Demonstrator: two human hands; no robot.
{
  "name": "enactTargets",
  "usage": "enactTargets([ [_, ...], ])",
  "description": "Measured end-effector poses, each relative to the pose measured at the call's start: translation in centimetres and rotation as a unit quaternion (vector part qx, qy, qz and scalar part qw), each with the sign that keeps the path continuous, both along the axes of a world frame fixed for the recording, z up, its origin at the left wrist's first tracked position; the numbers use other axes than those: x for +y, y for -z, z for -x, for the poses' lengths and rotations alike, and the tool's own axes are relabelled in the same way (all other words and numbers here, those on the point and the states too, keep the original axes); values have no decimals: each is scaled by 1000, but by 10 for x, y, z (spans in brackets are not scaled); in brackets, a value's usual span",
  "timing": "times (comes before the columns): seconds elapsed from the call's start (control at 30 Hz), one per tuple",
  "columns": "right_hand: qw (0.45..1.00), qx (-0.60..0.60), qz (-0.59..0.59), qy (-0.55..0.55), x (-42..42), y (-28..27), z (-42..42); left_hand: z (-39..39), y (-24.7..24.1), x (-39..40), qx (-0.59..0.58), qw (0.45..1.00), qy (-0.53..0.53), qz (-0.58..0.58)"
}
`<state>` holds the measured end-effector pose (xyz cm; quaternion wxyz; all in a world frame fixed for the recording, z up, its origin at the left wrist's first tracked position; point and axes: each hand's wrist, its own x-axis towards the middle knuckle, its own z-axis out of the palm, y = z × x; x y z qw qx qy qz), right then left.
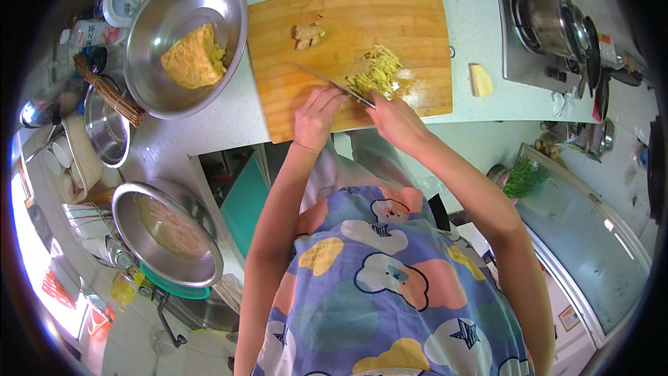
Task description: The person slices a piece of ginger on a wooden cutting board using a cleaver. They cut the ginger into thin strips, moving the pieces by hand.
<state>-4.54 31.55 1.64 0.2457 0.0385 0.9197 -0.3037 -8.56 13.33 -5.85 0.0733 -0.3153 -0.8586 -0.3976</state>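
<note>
A wooden cutting board [292, 83] lies on the white counter before me. My right hand [395, 119] is closed on the handle end of a kitchen knife [334, 82], whose thin dark blade points to the upper left, just above the board. My left hand [318, 115] rests at the board's near edge, its fingertips beside the blade; whether they hold anything is hidden. Sliced ginger [378, 70] lies in a loose pile beyond my right hand. A whole knob of ginger root [308, 35] sits further back on the board, left of the pile.
Left of the board, a steel basin [235, 52] holds a yellow, omelette-like folded piece [193, 57]. Another steel basin [216, 250] with pale strands in liquid stands near the sink. A pale yellow wedge [481, 81] lies right of the board, before a gas stove [527, 70] bearing a metal pot [556, 21].
</note>
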Motion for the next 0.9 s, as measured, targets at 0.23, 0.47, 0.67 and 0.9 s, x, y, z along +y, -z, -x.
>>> enactTargets([
  [0.23, 998, 18, 42, 45, 1, 17, -3, 2, 3, -3, 5, 1000, 16, 11],
  [0.47, 1000, 4, 16, 11, -4, 18, 0, 0, 10, 0, 10, 1000, 6, -13],
  [0.67, 993, 39, 59, 91, -4, 29, -3, 0, -4, -5, -25, 998, -48, -28],
  [0.9, 996, 57, 30, 68, 1, 22, -17, -10, -6, -18, -5, 999, 41, 30],
])
